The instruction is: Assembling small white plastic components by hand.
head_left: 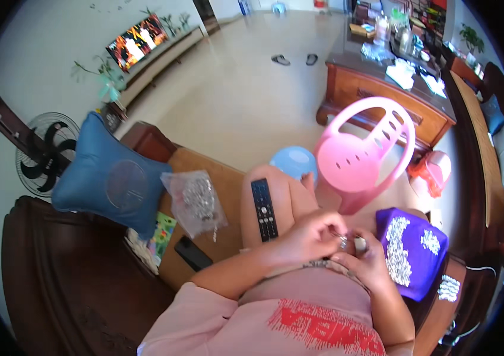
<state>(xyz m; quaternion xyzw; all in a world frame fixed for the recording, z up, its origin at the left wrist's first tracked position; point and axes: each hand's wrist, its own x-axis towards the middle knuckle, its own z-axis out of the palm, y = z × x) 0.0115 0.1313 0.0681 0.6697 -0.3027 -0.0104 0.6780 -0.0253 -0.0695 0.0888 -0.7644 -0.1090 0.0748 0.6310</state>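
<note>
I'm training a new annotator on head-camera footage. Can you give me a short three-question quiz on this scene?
1. True or false: the remote control lies on the person's thigh.
2. What fills the clear plastic bag on the wooden seat?
3. The left hand and right hand are: A) far apart B) together over a small silver piece.

Key: 1 true. 2 small silver pieces. 3 B.

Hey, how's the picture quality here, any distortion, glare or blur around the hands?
Head view: strong fisheye bending, so the wooden table edges curve and the corners go black; daylight glares off the pale floor; the left hand and right hand are soft and slightly blurred, so the small silvery piece between them is hard to make out.
</note>
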